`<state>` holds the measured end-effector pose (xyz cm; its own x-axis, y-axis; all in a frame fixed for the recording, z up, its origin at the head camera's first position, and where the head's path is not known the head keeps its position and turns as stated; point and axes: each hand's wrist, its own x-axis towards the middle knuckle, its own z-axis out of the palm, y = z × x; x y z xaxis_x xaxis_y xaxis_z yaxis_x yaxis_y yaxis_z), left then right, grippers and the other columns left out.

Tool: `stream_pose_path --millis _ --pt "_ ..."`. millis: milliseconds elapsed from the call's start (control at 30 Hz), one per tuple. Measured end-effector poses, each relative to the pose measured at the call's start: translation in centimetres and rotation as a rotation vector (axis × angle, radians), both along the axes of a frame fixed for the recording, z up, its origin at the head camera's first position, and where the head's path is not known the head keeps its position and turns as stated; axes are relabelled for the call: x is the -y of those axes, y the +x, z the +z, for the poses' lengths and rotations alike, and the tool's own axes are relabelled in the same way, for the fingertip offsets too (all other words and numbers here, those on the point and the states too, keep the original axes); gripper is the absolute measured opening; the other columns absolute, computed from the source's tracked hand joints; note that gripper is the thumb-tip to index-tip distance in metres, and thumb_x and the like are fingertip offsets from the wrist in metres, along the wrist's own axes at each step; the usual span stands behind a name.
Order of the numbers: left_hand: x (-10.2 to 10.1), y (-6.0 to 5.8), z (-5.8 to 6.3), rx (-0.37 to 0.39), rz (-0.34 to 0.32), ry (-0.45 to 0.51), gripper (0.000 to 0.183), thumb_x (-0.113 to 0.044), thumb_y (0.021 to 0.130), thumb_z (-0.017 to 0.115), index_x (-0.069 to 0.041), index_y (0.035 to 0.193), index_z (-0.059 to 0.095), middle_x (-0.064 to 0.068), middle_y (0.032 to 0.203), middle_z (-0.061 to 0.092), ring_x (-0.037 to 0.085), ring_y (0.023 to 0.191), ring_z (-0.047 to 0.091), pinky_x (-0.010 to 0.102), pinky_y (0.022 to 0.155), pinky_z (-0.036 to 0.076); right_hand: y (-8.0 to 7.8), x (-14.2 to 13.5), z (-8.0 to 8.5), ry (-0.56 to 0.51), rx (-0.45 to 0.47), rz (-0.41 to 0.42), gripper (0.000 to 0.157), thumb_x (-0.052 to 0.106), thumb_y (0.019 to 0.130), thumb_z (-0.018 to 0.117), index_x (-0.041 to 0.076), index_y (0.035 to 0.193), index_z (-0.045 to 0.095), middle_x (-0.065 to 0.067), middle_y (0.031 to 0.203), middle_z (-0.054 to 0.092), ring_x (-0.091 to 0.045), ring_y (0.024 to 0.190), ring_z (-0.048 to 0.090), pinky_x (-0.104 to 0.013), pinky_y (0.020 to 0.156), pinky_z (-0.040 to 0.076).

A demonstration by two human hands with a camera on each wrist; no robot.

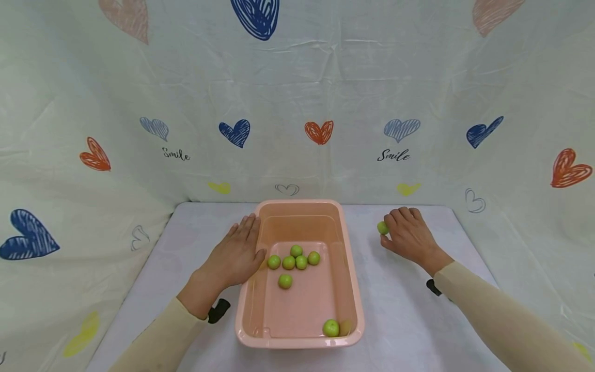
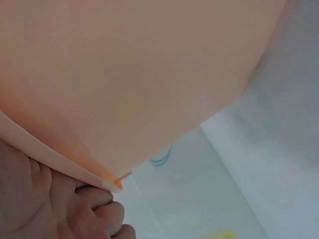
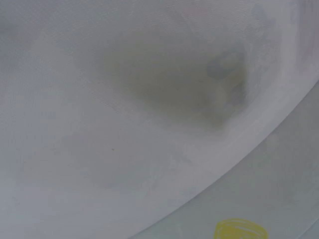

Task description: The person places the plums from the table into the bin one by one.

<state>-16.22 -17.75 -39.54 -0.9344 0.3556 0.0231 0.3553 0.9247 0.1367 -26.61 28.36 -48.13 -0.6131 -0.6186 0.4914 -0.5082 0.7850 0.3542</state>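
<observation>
A pink rectangular plastic tub [image 1: 299, 342] stands on the table, with several small round green fruits [image 1: 285, 281] on its floor. One green fruit [image 1: 331, 328] lies apart from the others at the near right corner. My left hand [image 1: 237, 253] rests on the tub's left rim with its fingers straight; the left wrist view shows that hand [image 2: 65, 204] against the rim and the tub's outer wall [image 2: 149, 89]. To the right of the tub, my right hand [image 1: 411, 237] pinches a small round green fruit [image 1: 382, 228] above the table. Only a shadow on the cloth appears in the right wrist view.
White cloth covers the table [image 1: 395, 320]. Behind it and at both sides hangs a pale curtain [image 1: 279, 82] printed with hearts and the word "Smile". Black bands [image 1: 218, 311] sit at both wrists.
</observation>
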Motion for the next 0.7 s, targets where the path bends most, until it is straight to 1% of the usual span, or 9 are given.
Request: stream_pose_path --millis 200,533,700 --pt "0.0 0.1 -0.1 -0.010 -0.002 0.016 0.075 -0.030 0.108 0.052 0.016 0.160 0.025 0.034 0.168 0.027 0.047 0.158 0.026 0.060 0.128 0.026 -0.2 1.0 0.6 -0.038 -0.037 0.050 0.033 0.034 0.086 0.067 0.003 0.091 0.055 -0.014 0.089 0.058 -0.037 0.088 0.054 -0.050 0.081 0.046" --pt "0.1 0.1 -0.2 -0.002 0.004 0.029 0.074 -0.031 0.108 0.051 0.016 0.160 0.025 0.033 0.168 0.026 0.046 0.159 0.025 0.059 0.128 0.026 -0.4 2.5 1.7 -0.080 -0.070 0.088 0.033 0.034 0.088 0.061 0.003 0.092 0.055 -0.014 0.090 0.057 -0.037 0.088 0.053 -0.050 0.079 0.044" --pt "0.1 0.1 -0.1 0.006 0.005 0.033 0.075 -0.031 0.108 0.051 0.015 0.161 0.024 0.033 0.169 0.025 0.046 0.159 0.024 0.059 0.128 0.026 -0.4 3.2 2.4 -0.105 -0.104 0.113 0.034 0.035 0.090 0.056 0.002 0.093 0.055 -0.016 0.091 0.058 -0.039 0.088 0.054 -0.050 0.078 0.044"
